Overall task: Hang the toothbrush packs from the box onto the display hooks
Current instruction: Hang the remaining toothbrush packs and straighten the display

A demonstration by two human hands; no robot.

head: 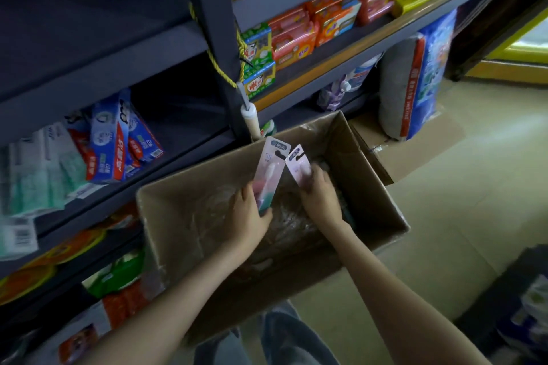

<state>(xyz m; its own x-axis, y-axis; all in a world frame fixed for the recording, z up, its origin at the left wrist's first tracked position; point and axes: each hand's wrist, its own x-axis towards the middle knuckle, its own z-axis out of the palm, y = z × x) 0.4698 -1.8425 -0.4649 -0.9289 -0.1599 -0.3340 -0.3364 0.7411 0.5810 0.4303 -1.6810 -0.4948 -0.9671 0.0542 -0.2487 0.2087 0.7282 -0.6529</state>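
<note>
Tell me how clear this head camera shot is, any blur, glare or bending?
Head view: the pink pack in the left hand and the lilac pack in the right hand look fairly sharp; the goods at the left edge smear with blur; the shelf post leans from wide-angle distortion; the plastic wrap in the box glints softly.

dim, soft, edges warped and blurred

"高露洁" in white on the red-banded toothpaste boxes [110, 145]
</note>
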